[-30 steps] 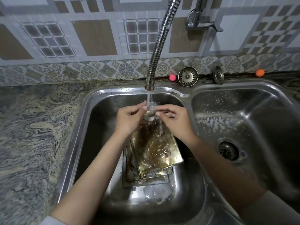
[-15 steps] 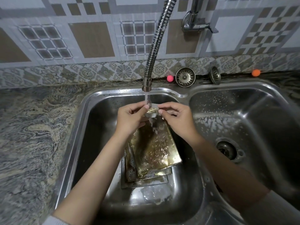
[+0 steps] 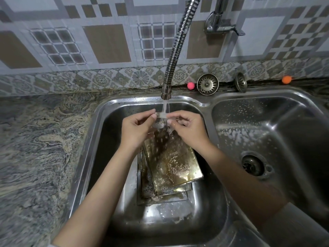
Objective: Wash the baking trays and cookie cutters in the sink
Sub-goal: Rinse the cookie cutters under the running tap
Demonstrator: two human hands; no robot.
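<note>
**Under the faucet: cutter held in the stream**

Directly below the faucet point(image 3: 178, 47) nozzle, a small metal cookie cutter point(image 3: 161, 120) sits in the water stream point(image 3: 166, 107). Left hand point(image 3: 138, 130) pinches its left end with thumb and forefinger; right hand point(image 3: 189, 130) pinches its right end the same way. Cutter shape hard to make out: water and fingertips cover most of it.

Below the faucet and under both hands, a stack of baking trays point(image 3: 175, 166) lies on the floor of the left sink basin point(image 3: 99, 139), top tray tilted and wet. Far ends of the trays hidden by hands and splash; count uncertain. Soapy water pools at the near edge of the stack.

Room: bare basin floor shows nearer the camera than the trays; basin wall close on the stack's left.

Right of the faucet, the second basin point(image 3: 267, 122) shows foam flecks and an open drain point(image 3: 252, 165). Behind the faucet's nozzle, on the ledge: a pink ball point(image 3: 190, 85), two drain strainers point(image 3: 207, 84), an orange ball point(image 3: 286, 79). Left of the faucet, granite counter point(image 3: 39, 139). Faucet top is cut off by the frame.
</note>
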